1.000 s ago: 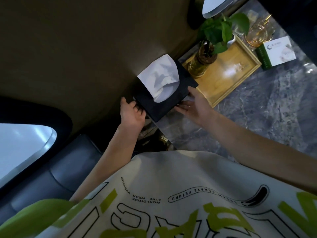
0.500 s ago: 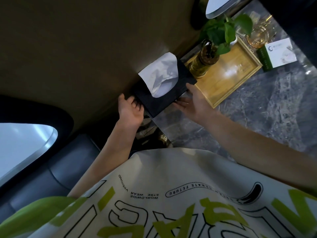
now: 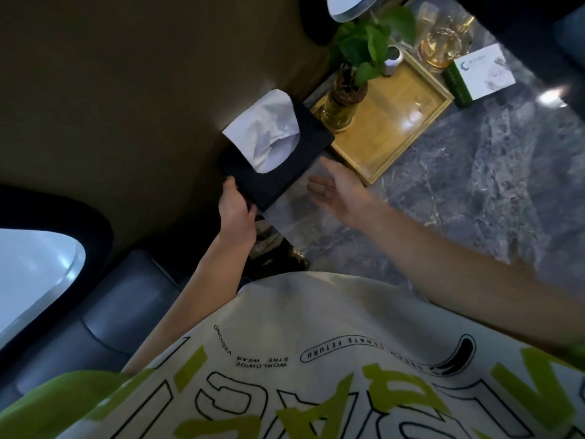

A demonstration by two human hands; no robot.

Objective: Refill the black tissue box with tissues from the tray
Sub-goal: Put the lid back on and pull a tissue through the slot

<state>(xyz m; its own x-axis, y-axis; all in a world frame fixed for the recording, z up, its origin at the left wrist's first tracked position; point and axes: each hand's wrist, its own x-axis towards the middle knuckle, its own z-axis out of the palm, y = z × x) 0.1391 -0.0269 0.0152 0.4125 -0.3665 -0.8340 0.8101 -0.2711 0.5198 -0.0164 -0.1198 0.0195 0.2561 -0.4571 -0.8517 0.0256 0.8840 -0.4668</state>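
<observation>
Below, across the whole bottom of the frame: a cream shirt (image 3: 316,312) printed with black outline lettering and green strokes. Upper left, a broad brown wall (image 3: 126,90), plain and dim. Right half, a grey marbled desk (image 3: 474,201), glossy, with a bright glare spot near the right edge. Lower left, a dark padded seat (image 3: 110,312) beside a pale rounded surface (image 3: 31,274).

Upper right of centre, a wooden tray (image 3: 389,134) set diagonally on the desk, bare wood over most of its floor. Just left of the tray, touching or nearly touching its corner, the black tissue box (image 3: 285,175), at the desk's far left edge against the wall; flat on the desk or slightly raised, impossible to tell. Out of the box's top slot, a white tissue (image 3: 266,131), crumpled, leaning toward the upper left.

At the box's near left corner, the left hand (image 3: 235,213), fingers (image 3: 231,188) curled over the left edge and thumb against the near side, gripping the box. Just right of the box's near right side, the right hand (image 3: 338,191), palm toward it, loosely spread and holding nothing, a narrow strip of desk between fingertips and box; somewhat blurred.

On the tray's far left corner, a glass vase (image 3: 340,109) of yellowish water with a green leafy plant (image 3: 370,39). Beyond the tray's right corner, a green and white card box (image 3: 478,74) on the desk. Near the top edge, a clear glass vessel (image 3: 443,45) with an amber tint, details too blurred to tell.
</observation>
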